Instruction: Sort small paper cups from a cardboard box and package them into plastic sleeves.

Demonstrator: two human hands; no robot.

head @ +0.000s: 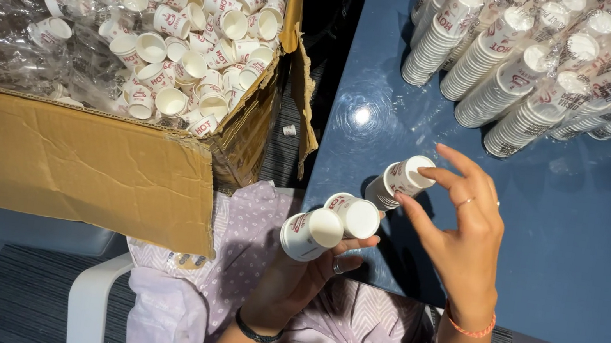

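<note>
Blue table (585, 255), right of frame: short cup stack (401, 181) pinched at centre by right hand (462, 239), long axis tilted toward upper right; two stacks (330, 226) gripped just below-left by the closed left hand (304, 273); cardboard box (78, 165) upper left.

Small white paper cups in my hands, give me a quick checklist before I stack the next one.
1. Left hand holds two small white paper cups securely: ok.
2. Right hand pinches the short stack of paper cups at its top: ok.
3. Short stack rests squarely on the dark blue table: cannot tell.
4. Wrapped cup stacks lie apart from the hands: ok.
5. Open cardboard box of loose cups within reach: ok.
</note>
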